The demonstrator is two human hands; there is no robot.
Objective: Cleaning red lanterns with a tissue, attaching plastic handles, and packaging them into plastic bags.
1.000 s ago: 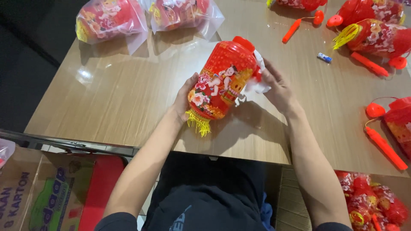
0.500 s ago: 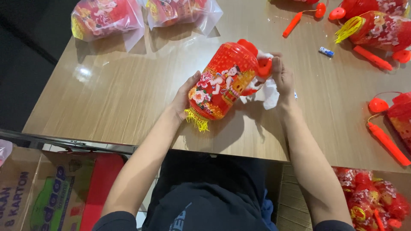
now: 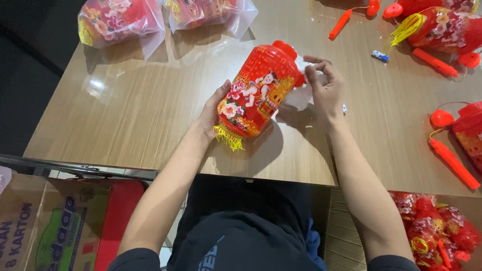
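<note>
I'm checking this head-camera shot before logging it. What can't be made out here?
- Far side of the red lantern: turned away from the camera.
- Left hand: its fingers are hidden behind the lantern.
- What the right hand pinches: clear plastic, covered by the fingers.
- Small blue item on the table: too small to identify.
- Lantern at the right: cut by the frame edge.

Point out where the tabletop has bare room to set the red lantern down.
Bare wood lies left of the left hand and red lantern, below the bagged lanterns. The right side is crowded with orange handles and another lantern.
</note>
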